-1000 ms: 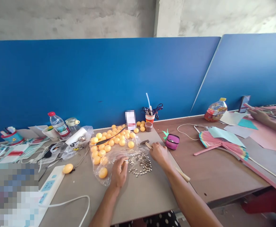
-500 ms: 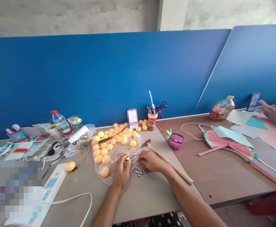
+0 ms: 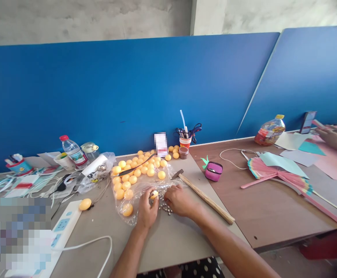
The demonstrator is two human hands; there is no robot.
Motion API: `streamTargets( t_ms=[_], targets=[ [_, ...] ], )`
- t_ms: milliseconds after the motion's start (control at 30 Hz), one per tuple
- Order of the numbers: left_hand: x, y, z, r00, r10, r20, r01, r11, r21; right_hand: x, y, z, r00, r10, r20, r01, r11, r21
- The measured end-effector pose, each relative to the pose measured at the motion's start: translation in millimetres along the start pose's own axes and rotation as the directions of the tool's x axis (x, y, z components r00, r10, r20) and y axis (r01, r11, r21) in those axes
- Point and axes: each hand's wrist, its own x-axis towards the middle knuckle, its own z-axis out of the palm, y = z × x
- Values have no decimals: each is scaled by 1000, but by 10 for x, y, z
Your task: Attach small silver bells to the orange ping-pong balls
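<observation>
My left hand [image 3: 147, 208] is closed around an orange ping-pong ball [image 3: 154, 194], which shows between thumb and fingers. Just to its right, my right hand [image 3: 178, 200] reaches down with bent fingertips together among small shiny metal beads [image 3: 165, 208]. Whatever its fingers pinch is hidden. The beads lie on a clear plastic bag [image 3: 141, 188]. Beyond and left of my hands, many more orange balls [image 3: 137, 172] rest on the plastic, with a dark thin tool [image 3: 133, 168] across them. A wooden-handled hammer [image 3: 204, 197] lies right of my right hand.
On the left are a white power strip [image 3: 66, 227], cables, a water bottle [image 3: 75, 153] and a lone orange ball [image 3: 85, 204]. A pen cup [image 3: 185, 141] and purple pouch [image 3: 214, 171] stand behind right. Further right are a pink fan [image 3: 272, 170] and another person's hand [image 3: 330, 136].
My right hand has shifted slightly left, closer to my left hand, over the beads. The ball in my left hand shows more now. The other person's hand has moved a little left.
</observation>
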Motion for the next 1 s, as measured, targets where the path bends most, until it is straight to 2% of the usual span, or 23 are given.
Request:
streamTargets(
  t_ms=[133,233,433,533,633,733,833,900,1000],
  targets=[
    [-9,-2,-3,1000,-1,3,1,1000,4,-17,-11,-84,999,-30,34,26,994,104],
    [-4,0,-3,1000,17,-1,-17,1000,11,-29,-9,-106,996,-22,89,17,998,57],
    [7,-1,0,999,52,7,-52,998,22,-15,0,-41,996,-42,80,39,999,35],
    [2,-14,-3,998,58,15,-58,998,11,0,22,-36,1000,-17,-2,17,992,125],
    [-8,-23,-6,999,41,27,-41,999,-3,14,63,-47,987,85,-137,-36,946,322],
    [-17,-22,-3,999,12,46,-12,1000,0,29,87,-45,967,207,-149,-80,803,591],
    [-24,-23,4,998,2,65,-3,1000,3,53,77,-30,967,252,-49,-100,547,831],
    [-30,-27,8,997,4,72,-4,1000,5,72,62,-20,969,246,-7,-94,397,913],
    [-40,-25,8,996,29,80,-30,1000,9,95,52,-7,970,245,6,-74,269,960]
  ],
)
